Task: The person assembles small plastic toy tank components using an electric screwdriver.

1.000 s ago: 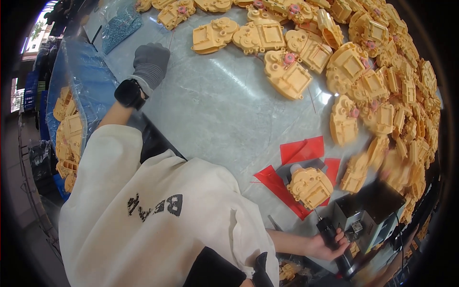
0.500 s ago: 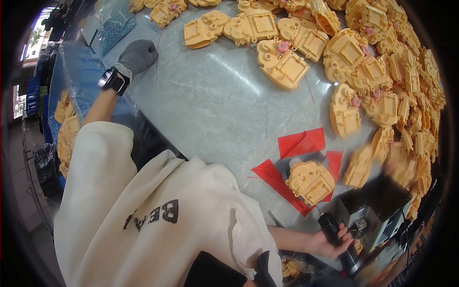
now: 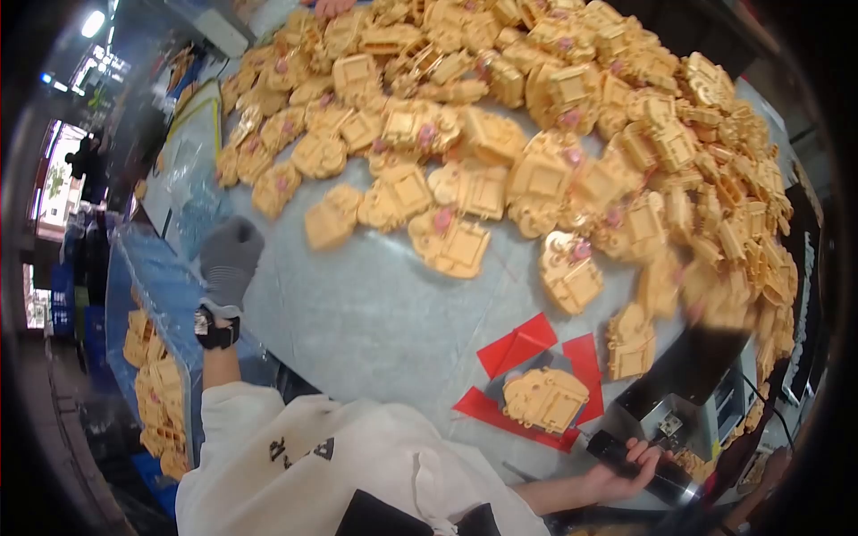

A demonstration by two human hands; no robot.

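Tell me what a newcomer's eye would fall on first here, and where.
First, the big pile of yellow plastic housings, sweeping across the far and right sides of the table. Next, the red patches around a lone yellow housing, right of centre and low in the view. At lower right, the bare right hand grips a black cylindrical tool.

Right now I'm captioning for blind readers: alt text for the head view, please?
A bare right hand grips a black electric screwdriver beside a yellow plastic housing set among red strips. The gray-gloved left hand is at the left of the table; similar housings crowd its far and right sides.
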